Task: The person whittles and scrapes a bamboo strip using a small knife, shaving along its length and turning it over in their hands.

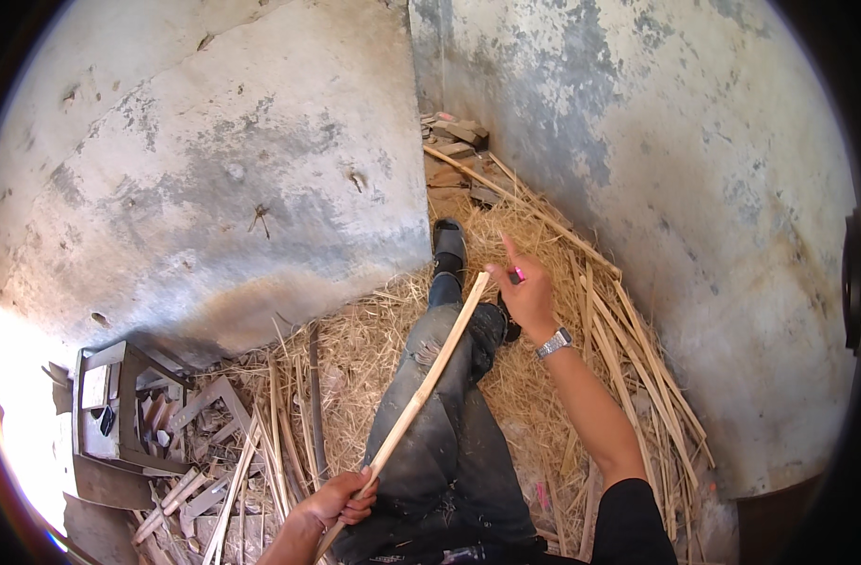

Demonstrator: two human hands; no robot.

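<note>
Firmly, one bamboo strip [428,377] is clenched at its lower end by the left hand [339,500]; at its upper end, one pink knife [518,275] is gripped by the right hand [527,294].

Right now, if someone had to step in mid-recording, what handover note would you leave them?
Left hand: closed around the lower end of the long pale wooden strip, which lies along the outstretched legs in dark jeans.
Right hand: at the strip's upper end, holding a small pink tool; what it does to the strip cannot be made out.
Around: straw and more loose strips on the floor to the right, wooden scraps to the left.
Done: strip in hand. Left: any work on the strip's end, where no cut or mark shows.
</note>
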